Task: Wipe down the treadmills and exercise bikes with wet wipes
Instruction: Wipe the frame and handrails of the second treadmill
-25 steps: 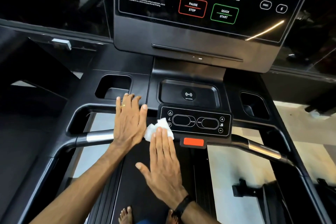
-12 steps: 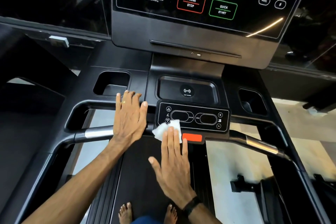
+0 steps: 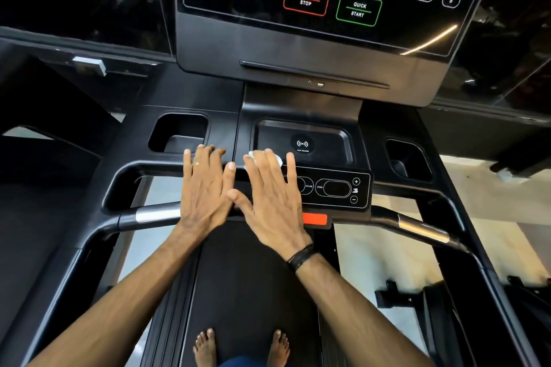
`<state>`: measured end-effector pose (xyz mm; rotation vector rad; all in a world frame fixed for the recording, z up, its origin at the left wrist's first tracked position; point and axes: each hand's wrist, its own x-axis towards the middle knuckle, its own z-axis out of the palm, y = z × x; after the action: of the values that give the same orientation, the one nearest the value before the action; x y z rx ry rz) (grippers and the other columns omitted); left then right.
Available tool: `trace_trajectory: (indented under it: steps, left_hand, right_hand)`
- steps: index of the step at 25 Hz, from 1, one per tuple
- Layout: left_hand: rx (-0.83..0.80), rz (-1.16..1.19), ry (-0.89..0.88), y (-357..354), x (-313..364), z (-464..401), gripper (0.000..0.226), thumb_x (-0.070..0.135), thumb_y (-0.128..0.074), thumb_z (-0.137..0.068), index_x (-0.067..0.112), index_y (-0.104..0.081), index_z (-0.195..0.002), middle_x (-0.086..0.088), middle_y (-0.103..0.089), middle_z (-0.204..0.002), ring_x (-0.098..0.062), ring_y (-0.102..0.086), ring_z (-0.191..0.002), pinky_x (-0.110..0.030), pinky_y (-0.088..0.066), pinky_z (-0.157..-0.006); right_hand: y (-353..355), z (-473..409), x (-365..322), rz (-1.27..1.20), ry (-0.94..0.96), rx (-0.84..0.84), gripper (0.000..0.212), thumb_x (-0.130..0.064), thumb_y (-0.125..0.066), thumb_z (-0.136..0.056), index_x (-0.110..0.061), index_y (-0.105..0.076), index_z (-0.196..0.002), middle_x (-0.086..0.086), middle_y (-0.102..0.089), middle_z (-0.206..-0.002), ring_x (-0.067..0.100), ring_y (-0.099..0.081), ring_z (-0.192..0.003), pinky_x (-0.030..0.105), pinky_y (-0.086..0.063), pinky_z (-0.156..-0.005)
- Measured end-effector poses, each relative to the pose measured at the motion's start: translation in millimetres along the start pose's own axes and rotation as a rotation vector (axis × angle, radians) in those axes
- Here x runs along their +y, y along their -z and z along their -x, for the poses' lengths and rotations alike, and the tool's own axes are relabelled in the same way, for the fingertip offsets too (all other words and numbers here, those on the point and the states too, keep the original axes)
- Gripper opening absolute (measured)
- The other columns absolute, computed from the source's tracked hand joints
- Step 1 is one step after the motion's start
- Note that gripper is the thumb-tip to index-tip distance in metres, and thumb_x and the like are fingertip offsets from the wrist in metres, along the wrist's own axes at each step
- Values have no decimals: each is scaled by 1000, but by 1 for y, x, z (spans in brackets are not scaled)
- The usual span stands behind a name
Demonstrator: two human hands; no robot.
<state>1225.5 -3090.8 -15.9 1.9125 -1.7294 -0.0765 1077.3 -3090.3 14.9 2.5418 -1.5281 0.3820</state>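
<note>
At the far left, dark glass (image 3: 74,3) with a faint number 7 is seen above a black ledge. Nearer, a rectangular cup recess (image 3: 179,134) is set into the left part of the treadmill (image 3: 125,140) surface. Below it, the left handlebar (image 3: 152,214) with its silver sensor strip is seen curving toward the middle. The left hand (image 3: 202,191) is laid flat across the surface just near of that recess, fingers straight and spread, with a ring on one finger; nothing is held in it. Just beside it, thumbs nearly touching, the right hand (image 3: 271,199) is pressed palm down with straight, spread fingers over the left end of the small control panel (image 3: 334,188). The wet wipe (image 3: 277,158), white and crumpled, is trapped under the fingertips of that hand at the panel's far left corner, at the near edge of the charging tray (image 3: 304,143). A dark band is worn on the right wrist. A red tab (image 3: 314,219) is seen beneath the panel. Above, the large console (image 3: 313,9) is marked PAUSE STOP and QUICK START. Further right, a second cup recess (image 3: 405,158) and the right handlebar (image 3: 423,229) are visible. Bare feet are seen on the belt (image 3: 247,283) at the near edge.
</note>
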Motion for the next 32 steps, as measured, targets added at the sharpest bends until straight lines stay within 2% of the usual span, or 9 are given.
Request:
trace_trajectory:
  steps: [4, 8, 13, 18, 22, 24, 26, 29, 32]
  left_hand:
    - [24, 0, 12, 1, 3, -1, 54, 40, -13, -103, 8, -49, -127, -10, -49, -134, -29, -36, -138, -49, -9, -123]
    - [24, -4, -1, 1, 2, -1, 52, 39, -15, -102, 8, -50, -125, -12, -50, -134, -32, -36, -139, -50, -8, -123]
    - [23, -32, -30, 0, 9, -3, 50, 39, -18, -103, 7, -52, -122, -14, -49, -134, -34, -37, -138, -51, -9, -123]
    - [9, -32, -57, -3, 6, -3, 50, 39, -19, -104, 6, -51, -123, -16, -48, -135, -34, -35, -139, -50, -7, -123]
    - [19, -9, -49, -3, 8, -1, 52, 41, -18, -104, 6, -50, -125, -15, -49, -134, -32, -36, -139, -49, -7, -124]
    - [31, 10, -40, -1, 8, -1, 53, 41, -17, -104, 6, -50, -126, -14, -50, -134, -31, -38, -138, -49, -7, -124]
    - [53, 39, -23, 0, 9, 0, 54, 40, -17, -103, 6, -50, -126, -12, -51, -133, -28, -41, -136, -48, -8, -124]
    - [90, 106, 11, 4, 7, 0, 53, 38, -16, -103, 6, -50, -127, -9, -52, -132, -26, -42, -135, -46, -7, -124]
    - [107, 120, 17, 5, 5, 0, 54, 36, -15, -103, 6, -52, -126, -8, -53, -131, -25, -43, -133, -47, -9, -123]
  right_hand:
    - [9, 9, 60, 8, -169, 98, 67, -64, -15, -101, -18, -52, -131, -1, -55, -120, 23, -50, -117, 51, -5, -124]
    - [13, 35, 130, 98, -337, 78, 71, -64, -10, -100, -16, -54, -127, 0, -60, -118, 22, -54, -116, 52, -1, -124]
    - [-3, 61, 135, -157, -661, 107, 72, -62, -17, -98, -1, -47, -120, 7, -65, -95, 29, -62, -103, 53, -6, -124]
    - [-15, 89, 119, -363, -702, 160, 78, -59, -22, -96, -2, -31, -149, 12, -46, -147, 20, -32, -144, 45, 14, -122]
    - [-2, 69, 119, -556, -745, 200, 84, -67, -18, -92, -12, -23, -155, 5, -33, -158, 15, -17, -150, 49, 18, -118]
    - [10, 41, 116, -498, -686, 251, 67, -63, -23, -94, -21, -44, -143, -2, -48, -146, 17, -30, -144, 55, 8, -118]
    - [16, 13, 96, -315, -475, 208, 55, -58, -26, -97, -24, -65, -116, -5, -64, -118, 18, -51, -125, 55, -6, -119]
    - [12, -15, 38, -199, -161, 87, 67, -64, -20, -99, -17, -65, -113, 0, -66, -106, 23, -56, -107, 47, -20, -120]
    - [10, -17, -4, -119, 77, -10, 70, -58, -19, -103, -6, -63, -119, 6, -61, -113, 26, -48, -121, 47, -14, -122]
